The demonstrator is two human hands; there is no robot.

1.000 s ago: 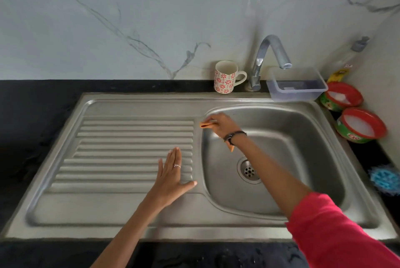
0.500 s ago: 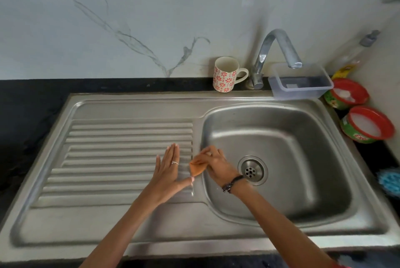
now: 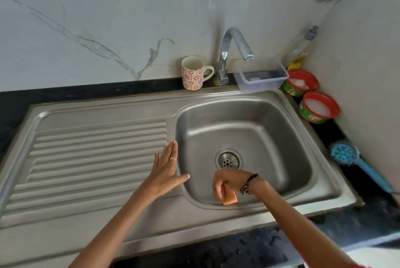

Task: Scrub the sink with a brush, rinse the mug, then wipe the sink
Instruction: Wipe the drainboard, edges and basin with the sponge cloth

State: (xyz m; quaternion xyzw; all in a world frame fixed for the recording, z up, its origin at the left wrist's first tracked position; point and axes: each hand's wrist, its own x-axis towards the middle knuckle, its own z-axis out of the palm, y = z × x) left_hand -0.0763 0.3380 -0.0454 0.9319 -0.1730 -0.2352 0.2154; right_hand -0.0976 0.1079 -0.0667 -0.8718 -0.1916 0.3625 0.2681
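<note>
- Marble-look wall behind; black counter (image 3: 65,97) holds a steel sink (image 3: 270,103) with a ribbed drainboard (image 3: 91,159) to the left of the basin.
- Left hand (image 3: 166,170): flat on the drainboard at the basin's edge, fingers straight and together, thumb splayed over the rim. Ring on one finger. Holds nothing.
- Right hand (image 3: 229,183): inside the basin at the near wall, fingers curled around an orange sponge (image 3: 229,198), pressing it against the steel. Dark band at the wrist.
- Drain (image 3: 228,159) just beyond the right hand.
- Mug (image 3: 192,73), white with red flowers, upright on the back ledge just left of the tap (image 3: 229,51); handle points toward the tap.
- Clear tub (image 3: 262,77) to the right of the tap, under the spout.
- Two red-rimmed pots (image 3: 318,106) at the right corner; bottle (image 3: 303,49) behind them.
- Blue brush (image 3: 346,155) lies on the counter right of the sink, well apart from both hands.
</note>
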